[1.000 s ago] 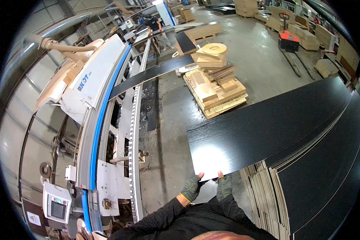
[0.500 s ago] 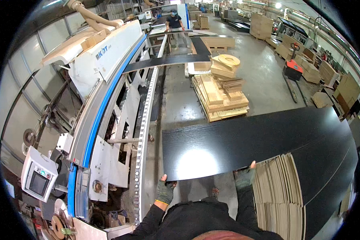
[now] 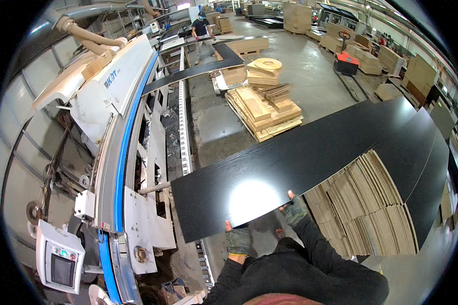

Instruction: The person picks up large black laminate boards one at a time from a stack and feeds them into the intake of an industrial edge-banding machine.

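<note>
A: Above the floor beside the machine (image 3: 132, 168), we carried the black panel (image 3: 300, 168), left hand (image 3: 237, 239) and right hand (image 3: 295, 211) closed on its near edge.

B: Loading remained: we judged it short of the conveyor (image 3: 184, 137).

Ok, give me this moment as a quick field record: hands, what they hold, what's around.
left hand: gloved, gripping near edge of the black panel
right hand: gloved, gripping the same edge, further right
panel: long, dark, glossy, held roughly level
left of panel: white and blue machine with control screen
below right: stack of tan boards
beyond: pallet of wood offcuts
far end: another person
</note>
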`<action>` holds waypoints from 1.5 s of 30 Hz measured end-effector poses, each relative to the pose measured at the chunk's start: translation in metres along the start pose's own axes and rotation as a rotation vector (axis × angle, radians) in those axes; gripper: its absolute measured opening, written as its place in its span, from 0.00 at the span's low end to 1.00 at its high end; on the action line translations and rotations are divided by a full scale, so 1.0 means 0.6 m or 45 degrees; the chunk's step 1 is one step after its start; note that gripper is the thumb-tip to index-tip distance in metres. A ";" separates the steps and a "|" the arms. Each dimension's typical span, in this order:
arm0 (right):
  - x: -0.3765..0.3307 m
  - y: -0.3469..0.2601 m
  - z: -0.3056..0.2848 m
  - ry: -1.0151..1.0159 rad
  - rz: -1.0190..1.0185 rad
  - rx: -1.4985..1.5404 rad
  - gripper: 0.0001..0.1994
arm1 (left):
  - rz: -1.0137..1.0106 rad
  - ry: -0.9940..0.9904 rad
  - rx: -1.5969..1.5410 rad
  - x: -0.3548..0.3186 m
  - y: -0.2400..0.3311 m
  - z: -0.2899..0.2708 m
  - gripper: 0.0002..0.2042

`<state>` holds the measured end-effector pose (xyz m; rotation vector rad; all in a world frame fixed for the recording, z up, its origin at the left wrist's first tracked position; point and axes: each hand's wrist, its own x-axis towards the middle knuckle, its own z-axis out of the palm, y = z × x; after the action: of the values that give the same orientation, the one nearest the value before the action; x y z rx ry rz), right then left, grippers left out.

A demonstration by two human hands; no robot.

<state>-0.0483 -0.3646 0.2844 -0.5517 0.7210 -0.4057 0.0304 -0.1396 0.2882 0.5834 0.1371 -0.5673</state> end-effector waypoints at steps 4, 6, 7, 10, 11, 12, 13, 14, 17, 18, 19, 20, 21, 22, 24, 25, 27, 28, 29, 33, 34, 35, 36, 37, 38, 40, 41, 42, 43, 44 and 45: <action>-0.013 0.051 -0.028 -0.126 0.277 0.209 0.18 | -0.109 0.059 -0.265 -0.001 0.006 -0.003 0.35; -0.051 0.032 0.014 -0.071 0.420 0.352 0.22 | -0.019 0.165 -0.238 0.002 0.031 -0.035 0.34; -0.025 0.030 -0.033 -0.220 0.309 0.372 0.26 | -0.023 0.198 -0.225 0.015 0.034 -0.083 0.34; -0.008 -0.089 -0.020 -0.303 0.006 0.480 0.36 | 0.061 0.250 -0.173 0.017 0.052 -0.121 0.34; 0.011 -0.136 -0.060 -0.362 -0.179 0.268 0.40 | 0.126 0.284 -0.095 0.013 0.056 -0.119 0.34; 0.042 -0.169 -0.093 -0.267 -0.277 0.357 0.42 | 0.189 0.311 -0.017 0.012 0.059 -0.114 0.34; 0.074 -0.199 -0.120 -0.173 -0.373 0.443 0.45 | 0.216 0.341 -0.021 0.011 0.062 -0.111 0.34; 0.088 -0.237 -0.136 -0.128 -0.442 0.414 0.45 | 0.242 0.372 -0.027 0.008 0.064 -0.112 0.34; 0.143 -0.317 -0.224 -0.085 -0.528 0.389 0.44 | 0.346 0.399 -0.005 0.004 0.057 -0.069 0.34; 0.162 -0.334 -0.239 -0.092 -0.531 0.392 0.44 | 0.355 0.404 -0.057 0.008 0.054 -0.072 0.34; 0.175 -0.344 -0.257 -0.046 -0.518 0.415 0.41 | 0.363 0.409 -0.109 0.012 0.055 -0.085 0.35; 0.180 -0.356 -0.262 -0.039 -0.480 0.422 0.40 | 0.370 0.421 -0.170 0.010 0.050 -0.084 0.36; 0.184 -0.367 -0.266 -0.031 -0.443 0.429 0.38 | 0.377 0.422 -0.179 0.011 0.044 -0.083 0.36; 0.189 -0.375 -0.269 -0.021 -0.406 0.437 0.37 | 0.375 0.442 -0.166 0.011 0.041 -0.082 0.36; 0.196 -0.387 -0.280 0.012 -0.414 0.347 0.30 | 0.367 0.476 -0.153 0.009 0.030 -0.057 0.36; 0.195 -0.389 -0.286 0.038 -0.434 0.278 0.30 | 0.391 0.505 -0.120 0.010 0.024 -0.042 0.36; 0.193 -0.398 -0.293 0.033 -0.350 0.173 0.30 | 0.376 0.560 -0.080 0.012 0.022 -0.063 0.36; 0.193 -0.404 -0.296 0.014 -0.308 0.238 0.31 | 0.369 0.587 -0.060 0.012 0.020 -0.078 0.37; 0.192 -0.409 -0.301 0.001 -0.269 0.302 0.32 | 0.369 0.657 -0.073 0.015 0.015 -0.078 0.37; 0.197 -0.446 -0.297 0.008 -0.364 0.453 0.36 | 0.407 0.742 0.057 0.002 0.012 -0.136 0.35; 0.202 -0.452 -0.305 0.026 -0.391 0.503 0.37 | 0.424 0.740 0.051 -0.004 0.013 -0.143 0.35; 0.207 -0.459 -0.315 0.151 -0.362 0.501 0.37 | 0.442 0.741 0.042 -0.016 0.015 -0.154 0.35; 0.206 -0.462 -0.306 0.178 -0.327 0.455 0.37 | 0.464 0.743 0.034 -0.031 0.021 -0.168 0.35; 0.201 -0.463 -0.296 0.206 -0.292 0.408 0.37 | 0.503 0.738 0.115 -0.043 0.029 -0.196 0.35; 0.199 -0.464 -0.291 0.236 -0.263 0.360 0.36 | 0.514 0.775 0.105 -0.050 0.032 -0.202 0.35; 0.223 -0.433 -0.330 0.131 -0.285 0.387 0.35 | 0.524 0.841 0.081 -0.062 0.031 -0.201 0.35; 0.223 -0.426 -0.335 0.077 -0.288 0.391 0.35 | 0.542 0.851 0.066 -0.070 0.029 -0.205 0.37; 0.218 -0.427 -0.344 0.024 -0.186 0.273 0.34 | 0.565 0.896 0.077 -0.081 0.027 -0.210 0.37; 0.210 -0.427 -0.353 -0.027 -0.083 0.155 0.33 | 0.587 0.942 0.089 -0.094 0.025 -0.215 0.38; 0.204 -0.412 -0.342 -0.068 -0.122 0.134 0.31 | 0.611 0.980 0.098 -0.108 0.029 -0.222 0.38; 0.197 -0.399 -0.330 -0.103 -0.161 0.117 0.30 | 0.634 1.000 0.107 -0.120 0.040 -0.250 0.41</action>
<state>-0.1460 -0.6802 0.2454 -0.5250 0.5889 -0.5286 -0.0118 -0.0063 0.1954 0.8660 0.6896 0.1648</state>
